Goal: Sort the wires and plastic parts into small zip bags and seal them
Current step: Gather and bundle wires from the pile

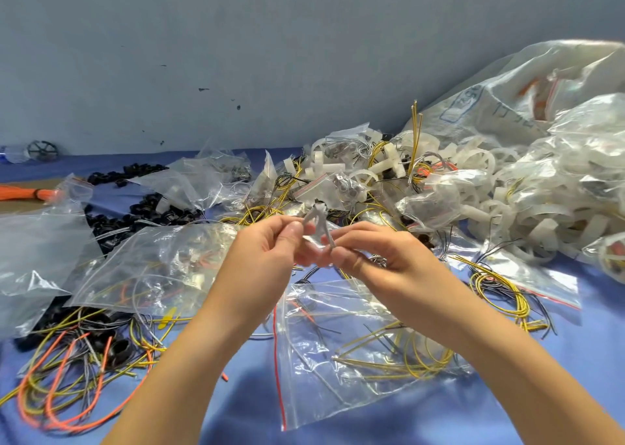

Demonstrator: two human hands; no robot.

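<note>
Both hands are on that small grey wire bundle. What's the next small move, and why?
Probably lower the grey wire bundle toward the red-striped edge of the zip bag lying right below. The left hand and right hand both pinch it in a fingertip grip above the table, and that bag already holds wires. Whether its mouth is open, I cannot tell.

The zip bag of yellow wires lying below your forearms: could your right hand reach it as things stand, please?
Probably yes: the zip bag lies just beneath the right hand with nothing on top. That hand, though, pinches a grey wire together with the left hand.
</note>
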